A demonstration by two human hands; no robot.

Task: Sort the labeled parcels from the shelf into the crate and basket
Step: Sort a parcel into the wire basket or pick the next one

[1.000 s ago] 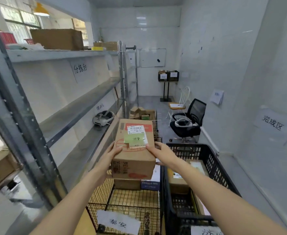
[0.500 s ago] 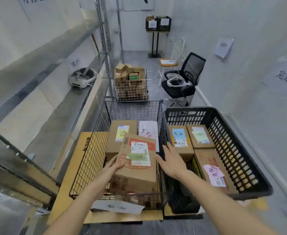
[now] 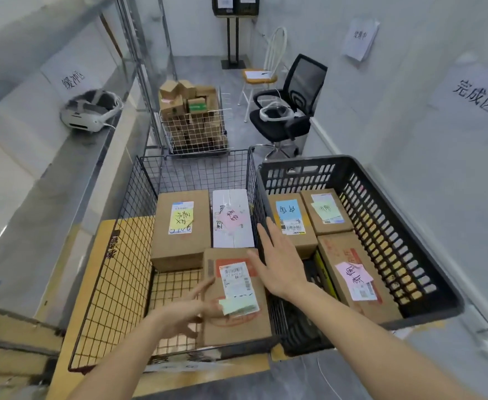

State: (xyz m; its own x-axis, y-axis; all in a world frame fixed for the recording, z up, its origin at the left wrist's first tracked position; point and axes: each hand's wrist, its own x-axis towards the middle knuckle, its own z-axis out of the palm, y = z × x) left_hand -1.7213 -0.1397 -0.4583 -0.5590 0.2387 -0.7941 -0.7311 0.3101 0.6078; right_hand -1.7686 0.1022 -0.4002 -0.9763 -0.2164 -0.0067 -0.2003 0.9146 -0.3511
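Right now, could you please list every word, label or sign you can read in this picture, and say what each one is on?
"完成区": paper sign on the right wall.
"缓冲区": paper sign behind the shelf; last character blurred.
"泰安": yellow note on a parcel in the wire basket.
Pink note, blue note, green note, crate's pink note, upper wall sheet: handwriting not legible.
Printed shipping labels: too small.

At the right edge of the frame a paper sign (image 3: 478, 95) on the wall reads 完成区, another sheet (image 3: 74, 79) on the wall at upper left reads 缓冲区, and the handwritten notes on the parcels below are too skewed to read surely.
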